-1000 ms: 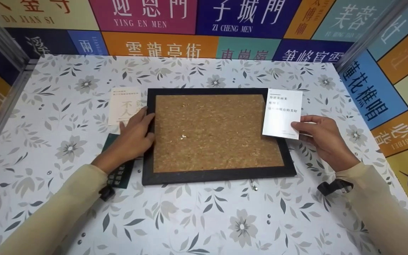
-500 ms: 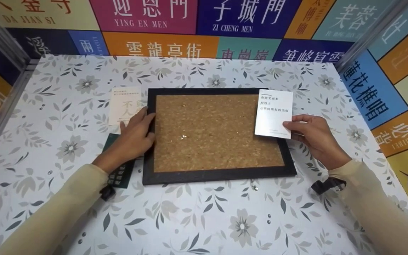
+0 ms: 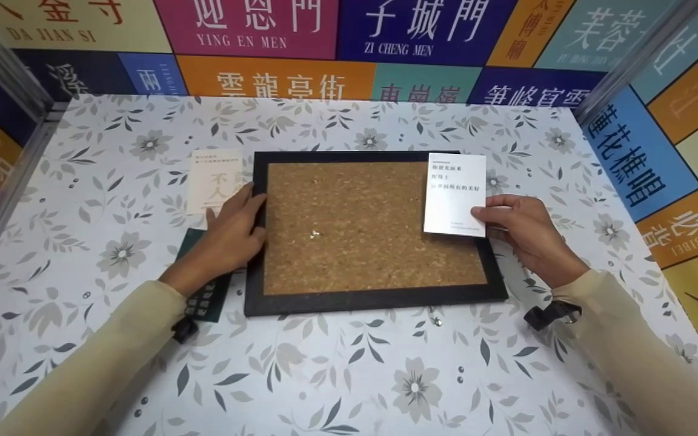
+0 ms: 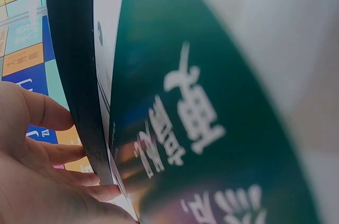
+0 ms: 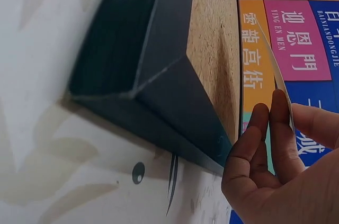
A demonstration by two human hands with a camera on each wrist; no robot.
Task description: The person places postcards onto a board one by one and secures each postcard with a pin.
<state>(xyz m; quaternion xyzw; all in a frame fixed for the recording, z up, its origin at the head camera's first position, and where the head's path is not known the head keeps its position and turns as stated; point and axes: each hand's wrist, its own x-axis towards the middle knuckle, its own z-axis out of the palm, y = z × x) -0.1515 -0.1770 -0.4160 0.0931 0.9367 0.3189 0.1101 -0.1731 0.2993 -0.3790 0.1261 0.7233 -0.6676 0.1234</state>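
A cork board (image 3: 349,242) with a black frame (image 3: 373,301) lies flat on the table. My left hand (image 3: 228,239) rests along the frame's left side, fingertips on its edge, fairly straight in the left wrist view. Between thumb and fingers, my right hand (image 3: 525,233) pinches the lower right edge of a white card (image 3: 455,194) printed with dark characters. The card overlaps the board's right part in the head view; the right wrist view has it edge-on, raised over the cork (image 5: 212,38). Under my left forearm lies a dark green card (image 3: 209,303), partly hidden.
A cream card (image 3: 212,166) lies left of the board, partly behind my left fingers. Small shiny bits (image 3: 314,234) show on the cork, and a small shiny piece (image 3: 437,321) lies in front of the frame. Sign-covered panels (image 3: 282,79) border the flowered table (image 3: 337,375).
My right hand has moved left with the white card, which now covers more of the board's right part. The left hand and the board have stayed in place.
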